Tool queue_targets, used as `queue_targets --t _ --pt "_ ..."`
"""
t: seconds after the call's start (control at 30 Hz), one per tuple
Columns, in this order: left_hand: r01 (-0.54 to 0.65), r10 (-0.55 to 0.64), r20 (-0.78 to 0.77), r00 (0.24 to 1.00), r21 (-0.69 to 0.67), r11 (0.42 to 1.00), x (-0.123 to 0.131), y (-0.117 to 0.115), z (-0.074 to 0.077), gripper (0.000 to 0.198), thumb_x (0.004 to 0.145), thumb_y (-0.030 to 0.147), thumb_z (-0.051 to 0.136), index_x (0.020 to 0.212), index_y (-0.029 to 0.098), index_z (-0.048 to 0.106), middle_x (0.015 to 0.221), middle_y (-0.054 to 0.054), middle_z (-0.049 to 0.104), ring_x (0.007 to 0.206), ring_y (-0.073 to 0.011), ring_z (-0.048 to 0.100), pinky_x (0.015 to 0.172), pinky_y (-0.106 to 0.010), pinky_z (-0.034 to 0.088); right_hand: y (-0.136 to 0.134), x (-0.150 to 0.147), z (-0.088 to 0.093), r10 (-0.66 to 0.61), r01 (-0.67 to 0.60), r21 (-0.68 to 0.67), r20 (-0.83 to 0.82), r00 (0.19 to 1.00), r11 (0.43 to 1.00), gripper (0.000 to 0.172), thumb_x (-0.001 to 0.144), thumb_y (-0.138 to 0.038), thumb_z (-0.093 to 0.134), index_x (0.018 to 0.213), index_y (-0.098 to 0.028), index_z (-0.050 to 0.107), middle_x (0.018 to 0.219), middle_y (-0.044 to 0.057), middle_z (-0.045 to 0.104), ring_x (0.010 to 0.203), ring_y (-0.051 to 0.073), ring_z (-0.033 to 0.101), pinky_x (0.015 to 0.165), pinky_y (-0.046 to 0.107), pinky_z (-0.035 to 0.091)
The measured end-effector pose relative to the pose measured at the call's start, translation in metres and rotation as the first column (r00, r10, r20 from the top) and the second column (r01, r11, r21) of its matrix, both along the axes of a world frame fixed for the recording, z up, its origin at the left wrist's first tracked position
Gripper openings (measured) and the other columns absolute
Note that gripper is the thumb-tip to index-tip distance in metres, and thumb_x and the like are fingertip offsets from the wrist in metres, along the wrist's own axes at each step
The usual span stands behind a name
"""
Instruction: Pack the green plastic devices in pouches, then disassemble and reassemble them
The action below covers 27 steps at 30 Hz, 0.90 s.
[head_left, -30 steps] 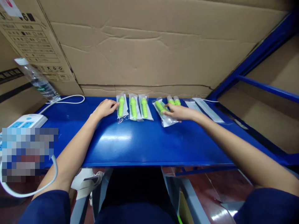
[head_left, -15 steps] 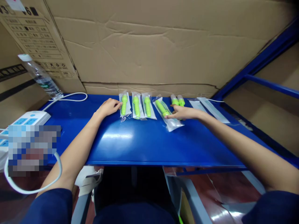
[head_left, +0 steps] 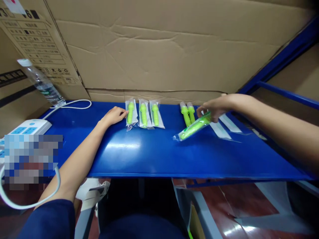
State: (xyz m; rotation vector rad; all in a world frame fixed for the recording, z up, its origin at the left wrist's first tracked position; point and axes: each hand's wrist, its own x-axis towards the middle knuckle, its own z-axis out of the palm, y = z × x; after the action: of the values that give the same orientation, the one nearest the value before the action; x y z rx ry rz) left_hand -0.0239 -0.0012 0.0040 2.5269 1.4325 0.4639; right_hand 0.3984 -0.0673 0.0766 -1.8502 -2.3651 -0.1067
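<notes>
Right, the action is all with the right hand [head_left: 217,107], and it has a bagged pack [head_left: 195,128] by its right-hand end! The fingers are bent in close around that end, one of them reaching out a little from the rest; the underside of the grip is hidden, so I can't tell how firm the pinch is. The pack slants, lower tip pointing left toward the surface [head_left: 149,154], crossing in front of the bottom ends of two loose tubes [head_left: 186,116]. Is that tip touching down or just above? Can't tell from here.

Over on the other side, the left hand [head_left: 115,115] rests on the surface, fingers loosely curled with nothing gripped that I can see, the tips right at the edge of the first pack [head_left: 130,114]. Beside that one lie the second pack [head_left: 143,114] and the third pack [head_left: 155,114], making a neat row of three, all clearly bagged.

So the step in hand, as I read it: handling one filled pack, held between that row and the flat sleeves [head_left: 221,128] lying under and beyond the right hand. What would a good next move call for? A steady grip on the end, I'd judge, the tip kept clear of those loose tubes, and the slant levelled out before letting go. That slick film could well slide if the pinch slackens.
</notes>
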Motion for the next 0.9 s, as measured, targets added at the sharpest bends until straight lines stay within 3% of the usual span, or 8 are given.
queue_targets --t 0.2,0.33,0.47,0.57,0.63,0.7,0.8,0.9 --pt "-0.01 0.01 0.016 1.0 -0.001 1.0 -0.001 0.003 -0.003 0.047 0.097 0.047 0.039 0.079 0.019 0.073 0.087 -0.008 0.079 0.081 -0.0227 0.072 0.075 -0.03 0.046 0.048 -0.046 -0.017 0.113 -0.12 0.019 0.23 0.967 0.993 0.036 0.092 -0.048 0.056 0.118 -0.027 0.069 0.108 0.01 0.073 0.12 0.036 0.058 0.107 0.069 0.04" --pt "0.016 -0.016 0.009 1.0 0.014 1.0 0.001 0.0 -0.002 0.048 0.097 0.046 0.038 0.075 0.018 0.071 0.085 -0.009 0.078 0.078 -0.0218 0.071 0.072 -0.029 0.045 0.077 -0.081 -0.034 0.17 -0.175 -0.041 0.536 0.827 0.984 0.019 0.087 -0.026 0.056 0.092 -0.025 0.075 0.103 0.008 0.074 0.127 0.033 0.056 0.116 0.065 0.032" --pt "0.008 -0.008 0.01 1.0 0.006 1.0 0.002 -0.002 0.001 0.048 0.098 0.045 0.037 0.076 0.019 0.071 0.086 -0.008 0.079 0.08 -0.0217 0.072 0.074 -0.029 0.046 0.073 -0.108 -0.047 0.156 -0.205 0.031 0.543 0.825 0.978 0.037 0.089 -0.012 0.046 0.107 -0.025 0.075 0.129 0.006 0.07 0.136 0.028 0.051 0.117 0.056 0.035" --pt "0.008 -0.008 0.0 1.0 -0.007 1.0 0.002 -0.001 0.003 0.048 0.098 0.045 0.038 0.076 0.019 0.07 0.087 -0.008 0.079 0.082 -0.022 0.072 0.076 -0.029 0.047 0.045 -0.113 -0.052 0.09 -0.182 0.169 0.446 0.89 0.969 0.048 0.095 -0.009 0.034 0.13 -0.015 0.066 0.146 0.015 0.059 0.138 0.031 0.048 0.112 0.056 0.039" --pt "0.005 -0.005 -0.011 1.0 -0.018 1.0 0.002 -0.001 0.003 0.047 0.098 0.045 0.037 0.076 0.019 0.07 0.088 -0.008 0.079 0.082 -0.0222 0.072 0.077 -0.03 0.047 0.021 -0.111 -0.055 -0.084 0.014 0.242 0.282 0.956 0.97 0.046 0.097 -0.009 0.031 0.126 -0.006 0.066 0.136 0.023 0.063 0.125 0.035 0.058 0.101 0.051 0.046" --pt "0.003 -0.003 -0.014 1.0 -0.026 1.0 0.002 0.0 0.002 0.047 0.098 0.046 0.037 0.077 0.019 0.07 0.089 -0.008 0.079 0.082 -0.0223 0.072 0.077 -0.03 0.047 0.001 -0.103 -0.057 -0.143 0.088 0.246 0.215 0.966 0.965 0.044 0.098 -0.017 0.033 0.127 -0.004 0.064 0.128 0.024 0.067 0.114 0.034 0.064 0.094 0.046 0.05" --pt "0.021 -0.021 -0.015 1.0 -0.03 0.999 0.003 0.001 0.0 0.046 0.097 0.047 0.038 0.078 0.019 0.069 0.089 -0.009 0.078 0.081 -0.0222 0.071 0.074 -0.03 0.045 -0.012 -0.076 -0.05 -0.144 0.141 0.242 -0.005 0.99 0.96 0.047 0.103 -0.032 0.035 0.137 -0.009 0.059 0.136 0.019 0.065 0.123 0.033 0.061 0.103 0.045 0.048" --pt "0.03 -0.03 -0.02 0.999 -0.025 0.999 0.003 0.002 -0.004 0.044 0.096 0.048 0.039 0.076 0.019 0.066 0.085 -0.009 0.076 0.075 -0.0212 0.068 0.068 -0.03 0.042 -0.002 -0.029 -0.036 -0.369 0.382 0.217 -0.099 0.924 0.898 0.049 0.104 -0.037 0.035 0.129 -0.007 0.065 0.13 0.024 0.066 0.124 0.039 0.061 0.102 0.051 0.048"
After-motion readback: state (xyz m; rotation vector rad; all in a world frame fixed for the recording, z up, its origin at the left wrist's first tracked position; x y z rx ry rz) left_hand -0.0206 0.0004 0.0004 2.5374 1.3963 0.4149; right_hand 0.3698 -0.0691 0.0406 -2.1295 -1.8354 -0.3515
